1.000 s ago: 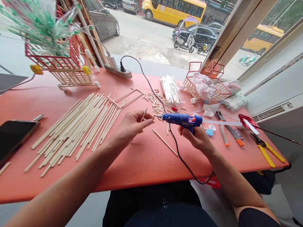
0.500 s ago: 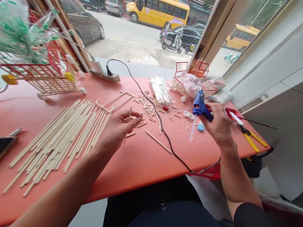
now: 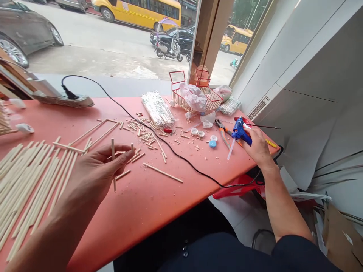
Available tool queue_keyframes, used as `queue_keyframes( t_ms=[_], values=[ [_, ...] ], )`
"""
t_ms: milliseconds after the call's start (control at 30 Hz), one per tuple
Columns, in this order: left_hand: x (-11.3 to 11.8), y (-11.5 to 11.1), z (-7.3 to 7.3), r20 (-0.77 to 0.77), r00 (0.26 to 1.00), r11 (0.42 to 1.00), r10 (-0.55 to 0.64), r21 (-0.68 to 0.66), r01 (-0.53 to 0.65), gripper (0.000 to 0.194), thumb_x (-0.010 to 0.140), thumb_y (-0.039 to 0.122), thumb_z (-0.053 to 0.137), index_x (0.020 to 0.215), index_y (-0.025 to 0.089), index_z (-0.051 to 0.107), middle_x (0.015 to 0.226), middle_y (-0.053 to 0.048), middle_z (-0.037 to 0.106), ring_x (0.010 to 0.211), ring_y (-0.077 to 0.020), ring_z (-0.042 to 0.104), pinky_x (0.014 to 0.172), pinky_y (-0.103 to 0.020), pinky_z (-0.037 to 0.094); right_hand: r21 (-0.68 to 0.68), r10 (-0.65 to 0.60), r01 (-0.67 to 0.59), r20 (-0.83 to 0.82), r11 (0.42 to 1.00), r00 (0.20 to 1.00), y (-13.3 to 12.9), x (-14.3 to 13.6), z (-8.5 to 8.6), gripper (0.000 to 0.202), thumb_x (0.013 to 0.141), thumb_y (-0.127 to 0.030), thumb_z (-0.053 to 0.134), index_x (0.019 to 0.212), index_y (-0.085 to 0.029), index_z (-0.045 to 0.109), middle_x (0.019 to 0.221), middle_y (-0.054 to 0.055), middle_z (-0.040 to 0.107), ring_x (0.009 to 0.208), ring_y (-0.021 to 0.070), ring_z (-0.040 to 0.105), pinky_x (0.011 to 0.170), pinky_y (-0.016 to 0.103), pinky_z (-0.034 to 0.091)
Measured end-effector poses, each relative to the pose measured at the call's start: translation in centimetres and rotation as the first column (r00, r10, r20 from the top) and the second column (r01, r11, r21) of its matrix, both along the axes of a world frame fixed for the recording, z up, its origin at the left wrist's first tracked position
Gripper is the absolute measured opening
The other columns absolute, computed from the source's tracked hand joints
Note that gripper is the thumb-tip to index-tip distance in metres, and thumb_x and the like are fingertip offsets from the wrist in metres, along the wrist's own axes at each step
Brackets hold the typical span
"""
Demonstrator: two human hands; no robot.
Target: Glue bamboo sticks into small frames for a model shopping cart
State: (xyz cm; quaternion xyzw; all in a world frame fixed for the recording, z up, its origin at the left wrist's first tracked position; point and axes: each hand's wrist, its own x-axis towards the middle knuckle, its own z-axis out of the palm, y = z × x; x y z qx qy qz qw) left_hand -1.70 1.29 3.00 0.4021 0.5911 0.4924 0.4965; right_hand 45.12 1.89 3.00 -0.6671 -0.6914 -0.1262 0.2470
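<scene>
Left hand (image 3: 99, 166): thumb and fingers pinching short wooden sticks (image 3: 112, 146), one upright with its lower end showing under the hand, a second stick end poking up by the thumb tip. Joined or separate, can't tell. Hand is above the left-middle of the surface (image 3: 159, 211).

Right hand (image 3: 256, 147): wrapped around the grip of a blue hot glue gun (image 3: 240, 130), at the right end of the surface, nozzle up, translucent glue stick (image 3: 231, 149) slanting down out of the rear. Gun well apart from the held sticks. Whether the trigger is pressed, can't tell.

Near left hand: pile of long wooden dowels (image 3: 28, 181) to the left, partly behind the forearm; stick frame (image 3: 95, 132) just beyond the hand; loose dowel (image 3: 163, 173) lying to the right.

Middle: scattered offcuts (image 3: 144, 138), small red piece (image 3: 168, 130), plastic-wrapped bundle (image 3: 157, 108) behind. Black cord (image 3: 181, 155) runs from power strip (image 3: 62, 99) across the surface to the front edge.

Near right hand: pliers (image 3: 222, 133) just beside the gun, blue cap (image 3: 212, 144), white caps (image 3: 194, 131). Farther back: red-trimmed stick basket (image 3: 214, 99) with a crumpled plastic bag (image 3: 194, 97) in it.
</scene>
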Motion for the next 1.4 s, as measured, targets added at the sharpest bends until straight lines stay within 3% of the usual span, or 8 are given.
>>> queue_keyframes(
  t_ms=[433, 600, 700, 767, 867, 1000, 1167, 1400],
  values=[
    [0.9, 0.5, -0.6, 0.204, 0.977, 0.998, -0.058, 0.036, 0.051, 0.044, 0.049, 0.042, 0.100, 0.076, 0.018, 0.076, 0.062, 0.001, 0.059, 0.054, -0.0080, 0.042, 0.048, -0.021, 0.030, -0.083, -0.048, 0.057, 0.105, 0.995, 0.993, 1.7, 0.9, -3.9, 0.038, 0.089, -0.033, 0.061, 0.122, -0.014, 0.069, 0.117, 0.021, 0.065, 0.115, 0.0377, 0.059, 0.103, 0.056, 0.048],
    [1.1, 1.1, -1.2, 0.359, 0.924, 0.991, -0.128, 0.089, 0.103, 0.043, 0.051, 0.041, 0.101, 0.073, 0.015, 0.077, 0.057, 0.002, 0.055, 0.047, -0.0039, 0.030, 0.045, -0.022, 0.020, -0.096, -0.061, 0.077, 0.156, 0.992, 0.986, 0.8, -0.4, -0.9, 0.044, 0.087, -0.036, 0.064, 0.125, -0.016, 0.070, 0.128, 0.022, 0.065, 0.116, 0.0423, 0.061, 0.099, 0.060, 0.049],
    [1.2, 1.1, -1.4, 0.432, 0.890, 0.988, -0.148, 0.107, 0.112, 0.043, 0.050, 0.041, 0.102, 0.075, 0.015, 0.078, 0.060, 0.001, 0.058, 0.047, -0.0033, 0.030, 0.046, -0.021, 0.019, 0.028, 0.125, -0.125, 0.002, 0.992, 0.992, 0.4, -5.9, 1.9, 0.030, 0.095, -0.034, 0.059, 0.118, -0.022, 0.075, 0.121, 0.015, 0.071, 0.116, 0.0363, 0.064, 0.105, 0.056, 0.048],
    [1.4, 1.0, -1.3, 0.466, 0.872, 0.988, -0.150, 0.098, 0.118, 0.043, 0.049, 0.039, 0.103, 0.074, 0.015, 0.077, 0.060, 0.001, 0.056, 0.048, -0.0033, 0.030, 0.045, -0.021, 0.019, 0.037, 0.362, -0.362, -0.204, 0.931, 0.910, 0.6, -11.1, 2.9, 0.025, 0.100, -0.036, 0.059, 0.111, -0.024, 0.077, 0.113, 0.011, 0.076, 0.108, 0.0293, 0.068, 0.097, 0.047, 0.053],
    [1.8, 0.9, -1.3, 0.499, 0.851, 0.986, -0.164, 0.099, 0.132, 0.043, 0.048, 0.038, 0.103, 0.071, 0.016, 0.076, 0.059, 0.003, 0.054, 0.048, -0.0036, 0.031, 0.046, -0.020, 0.022, -0.067, 0.547, -0.666, -0.513, 0.743, 0.662, 1.7, -19.1, 2.7, 0.024, 0.098, -0.042, 0.064, 0.105, -0.023, 0.078, 0.102, 0.007, 0.079, 0.089, 0.0208, 0.070, 0.073, 0.034, 0.054],
    [2.0, 0.8, -1.5, 0.497, 0.844, 0.979, -0.200, 0.140, 0.150, 0.040, 0.052, 0.040, 0.102, 0.073, 0.016, 0.078, 0.058, 0.003, 0.053, 0.049, -0.0037, 0.032, 0.046, -0.020, 0.022, -0.122, 0.398, -0.880, -0.857, 0.459, 0.326, 3.3, -25.6, 1.4, 0.036, 0.094, -0.050, 0.070, 0.112, -0.019, 0.072, 0.112, 0.008, 0.077, 0.099, 0.0188, 0.071, 0.077, 0.030, 0.055],
    [2.1, 0.7, -1.7, 0.478, 0.846, 0.971, -0.238, 0.146, 0.191, 0.039, 0.057, 0.044, 0.099, 0.074, 0.016, 0.078, 0.058, 0.003, 0.053, 0.049, -0.0041, 0.030, 0.047, -0.022, 0.019, -0.128, 0.166, -0.881, -0.960, 0.456, 0.225, 3.8, -27.5, 1.0, 0.048, 0.080, -0.058, 0.082, 0.102, -0.019, 0.065, 0.089, 0.002, 0.071, 0.077, 0.0122, 0.065, 0.063, 0.024, 0.049],
    [2.2, 0.5, -1.2, 0.522, 0.820, 0.972, -0.234, 0.135, 0.191, 0.034, 0.070, 0.037, 0.090, 0.096, 0.016, 0.081, 0.081, -0.002, 0.062, 0.057, -0.0065, 0.039, 0.052, -0.022, 0.033, -0.026, 0.297, -0.826, -0.926, 0.563, 0.232, 4.6, -26.2, -0.4, 0.043, 0.083, -0.057, 0.079, 0.097, -0.020, 0.064, 0.090, 0.002, 0.069, 0.080, 0.0131, 0.063, 0.072, 0.027, 0.053]
  ],
)
